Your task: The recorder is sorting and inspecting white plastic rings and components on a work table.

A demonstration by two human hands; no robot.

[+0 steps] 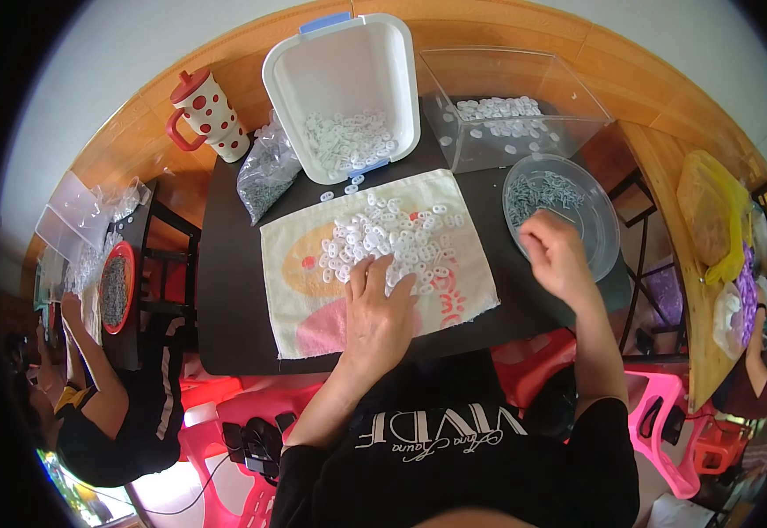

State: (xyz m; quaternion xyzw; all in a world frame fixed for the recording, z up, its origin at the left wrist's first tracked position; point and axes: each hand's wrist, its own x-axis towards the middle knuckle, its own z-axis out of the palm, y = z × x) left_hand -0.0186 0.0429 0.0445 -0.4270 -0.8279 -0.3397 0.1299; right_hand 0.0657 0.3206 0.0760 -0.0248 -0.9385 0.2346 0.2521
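Observation:
A pile of small white oval plastic pieces with holes point(385, 231) lies on a cream towel with a coloured print point(471, 295). My left hand point(376, 312) rests on the near edge of the pile, its fingers spread and touching the pieces. At the right stands a round clear tub point(601, 242) holding a heap of small grey metal parts, seemingly screws point(542, 195). Over the tub's near left rim is my right hand point(561, 255), its fingers curled together; whatever they pinch, if anything, is hidden.
A white bin point(341, 79) and a clear box point(533, 136), both with white pieces, stand at the back of the dark table point(234, 343). Left of them are a bag of grey parts point(267, 176) and a spotted tumbler point(212, 114). Another person point(119, 414) works at far left.

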